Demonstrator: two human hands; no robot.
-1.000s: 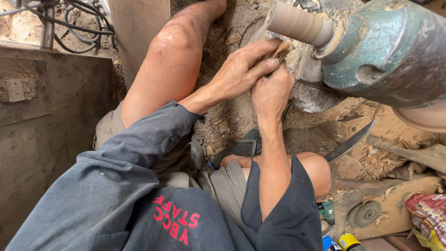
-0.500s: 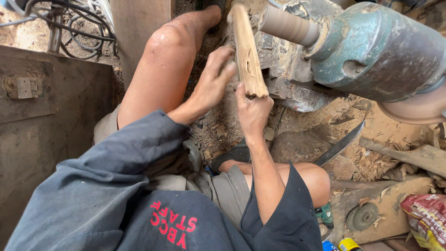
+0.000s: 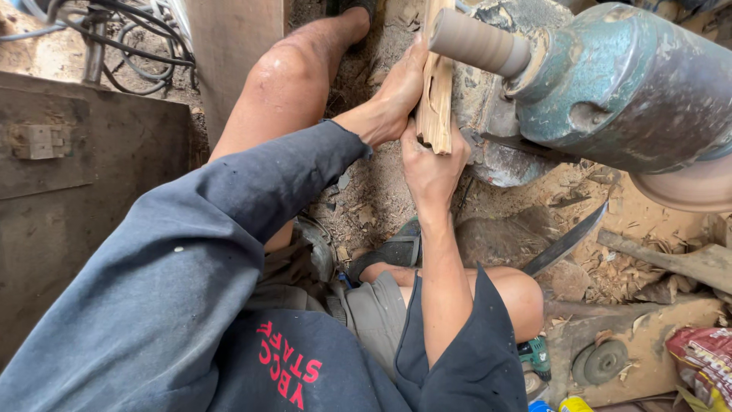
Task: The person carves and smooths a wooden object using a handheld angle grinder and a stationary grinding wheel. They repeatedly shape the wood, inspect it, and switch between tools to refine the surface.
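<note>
Wood [image 3: 436, 91], a rough pale strip, stands upright beside the green machine [image 3: 625, 84], just behind its tan spindle [image 3: 479, 44], gripped in both hands. Right hand [image 3: 431, 169] is closed around the strip's lower end from below, thumb and fingers wrapped on it. Left hand [image 3: 398, 95] clasps the strip's left edge higher up, fingers curled against it. Half a second ago the left hand lay open with fingers spread, apart from the strip; a second ago both hands were bunched together on a much smaller showing of wood near the spindle. The strip now sits a little lower and straighter in view, its top cut off by the frame.

Person's bare left leg [image 3: 290, 84] stretches up toward the machine, the right knee [image 3: 518, 297] folded below. Dark curved blade [image 3: 568, 243], possibly a knife, lies on the shavings [image 3: 633, 267] right of the knee; its handle is hidden. Sawdust covers the ground [image 3: 374, 198] between the legs. Grey sleeves fill the foreground. Wooden board [image 3: 76, 191] stands at left, cables [image 3: 130, 34] coiled behind it. Red bag [image 3: 701, 355] lies at lower right, near a small green tool [image 3: 537, 357].
</note>
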